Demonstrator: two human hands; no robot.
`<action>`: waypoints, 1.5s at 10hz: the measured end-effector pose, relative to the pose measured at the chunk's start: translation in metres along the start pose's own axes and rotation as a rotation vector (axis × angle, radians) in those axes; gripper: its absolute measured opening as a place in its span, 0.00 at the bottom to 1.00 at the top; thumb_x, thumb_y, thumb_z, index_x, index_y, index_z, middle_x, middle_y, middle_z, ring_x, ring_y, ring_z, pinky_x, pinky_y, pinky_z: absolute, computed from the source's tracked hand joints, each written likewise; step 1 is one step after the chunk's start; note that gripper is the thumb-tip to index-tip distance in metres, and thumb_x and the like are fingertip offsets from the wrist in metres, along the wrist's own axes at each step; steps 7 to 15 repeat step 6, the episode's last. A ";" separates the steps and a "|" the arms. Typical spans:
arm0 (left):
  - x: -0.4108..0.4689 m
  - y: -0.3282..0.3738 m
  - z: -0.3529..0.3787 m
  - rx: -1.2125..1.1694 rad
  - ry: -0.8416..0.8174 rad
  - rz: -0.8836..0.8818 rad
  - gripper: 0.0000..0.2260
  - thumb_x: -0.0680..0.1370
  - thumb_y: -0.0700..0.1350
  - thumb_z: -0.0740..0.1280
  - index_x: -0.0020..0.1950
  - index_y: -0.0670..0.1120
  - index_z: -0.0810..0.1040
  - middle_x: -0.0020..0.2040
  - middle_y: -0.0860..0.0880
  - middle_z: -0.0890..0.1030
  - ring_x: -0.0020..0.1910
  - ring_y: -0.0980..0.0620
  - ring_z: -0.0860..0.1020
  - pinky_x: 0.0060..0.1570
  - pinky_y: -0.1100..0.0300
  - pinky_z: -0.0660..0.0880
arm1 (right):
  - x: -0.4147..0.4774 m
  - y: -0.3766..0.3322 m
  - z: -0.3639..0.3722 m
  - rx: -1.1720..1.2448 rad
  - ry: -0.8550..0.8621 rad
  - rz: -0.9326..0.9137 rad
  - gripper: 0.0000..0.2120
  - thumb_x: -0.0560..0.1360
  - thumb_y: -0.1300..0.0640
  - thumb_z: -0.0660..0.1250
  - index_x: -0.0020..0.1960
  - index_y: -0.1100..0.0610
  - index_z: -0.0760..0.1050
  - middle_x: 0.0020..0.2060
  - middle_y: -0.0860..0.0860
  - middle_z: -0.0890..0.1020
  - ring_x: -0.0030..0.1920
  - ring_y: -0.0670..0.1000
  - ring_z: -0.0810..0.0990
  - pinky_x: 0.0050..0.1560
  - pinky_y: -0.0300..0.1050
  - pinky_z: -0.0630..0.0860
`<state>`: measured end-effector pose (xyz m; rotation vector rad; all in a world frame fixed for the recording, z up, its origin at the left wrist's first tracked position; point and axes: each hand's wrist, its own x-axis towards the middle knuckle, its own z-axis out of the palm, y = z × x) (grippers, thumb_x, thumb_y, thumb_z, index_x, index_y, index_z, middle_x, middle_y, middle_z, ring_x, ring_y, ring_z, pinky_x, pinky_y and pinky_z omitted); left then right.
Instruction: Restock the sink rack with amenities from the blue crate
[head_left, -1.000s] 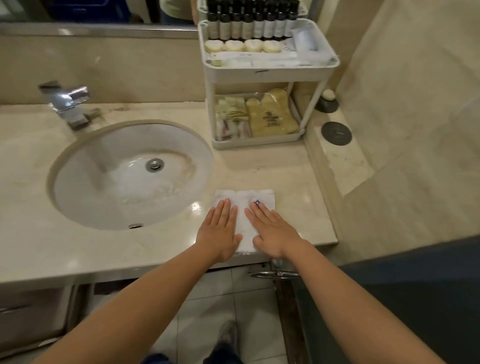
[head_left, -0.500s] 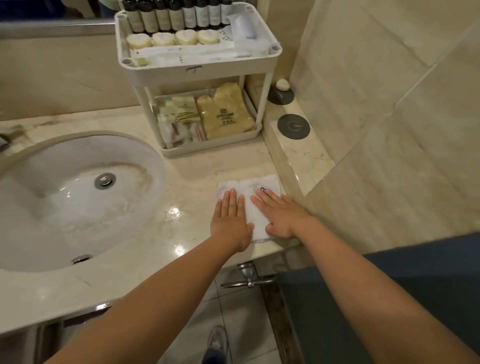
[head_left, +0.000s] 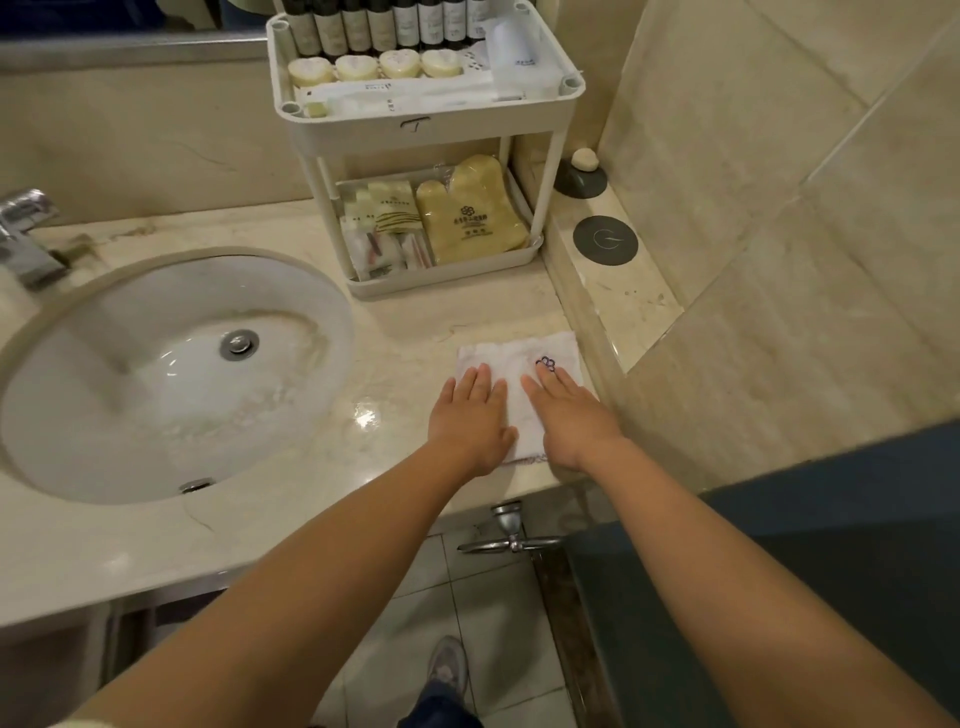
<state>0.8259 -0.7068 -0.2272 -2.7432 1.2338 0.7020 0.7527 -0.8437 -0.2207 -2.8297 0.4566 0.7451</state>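
A folded white towel with a small blue emblem lies on the marble counter near its front right corner. My left hand and my right hand both press flat on it, fingers straight. Behind it stands the white two-tier rack. Its top tier holds dark bottles, round soaps and white packets. Its bottom tier holds a yellow pouch and small wrapped items. The blue crate is not in view.
An oval sink with a chrome tap fills the counter's left. Right of the rack a raised ledge carries two dark round discs, one with a soap. Tiled wall rises on the right. A chrome towel bar hangs under the counter.
The view has swung right and come closer, so the sink and rack sit further left. Both hands have stayed flat on the towel.
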 end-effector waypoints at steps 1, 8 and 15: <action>-0.016 -0.010 0.002 0.019 0.029 0.042 0.28 0.83 0.54 0.53 0.80 0.46 0.49 0.80 0.44 0.47 0.79 0.45 0.46 0.77 0.49 0.45 | -0.010 -0.010 0.002 0.055 -0.002 0.042 0.38 0.78 0.63 0.59 0.80 0.51 0.43 0.80 0.51 0.41 0.79 0.53 0.42 0.77 0.50 0.51; -0.118 -0.048 -0.002 -0.006 0.026 -0.080 0.21 0.82 0.54 0.56 0.72 0.47 0.67 0.68 0.46 0.73 0.68 0.45 0.70 0.61 0.49 0.71 | -0.073 -0.080 0.000 0.076 -0.092 -0.011 0.27 0.77 0.55 0.60 0.76 0.52 0.61 0.71 0.54 0.69 0.67 0.57 0.71 0.63 0.54 0.72; -0.118 -0.048 -0.002 -0.006 0.026 -0.080 0.21 0.82 0.54 0.56 0.72 0.47 0.67 0.68 0.46 0.73 0.68 0.45 0.70 0.61 0.49 0.71 | -0.073 -0.080 0.000 0.076 -0.092 -0.011 0.27 0.77 0.55 0.60 0.76 0.52 0.61 0.71 0.54 0.69 0.67 0.57 0.71 0.63 0.54 0.72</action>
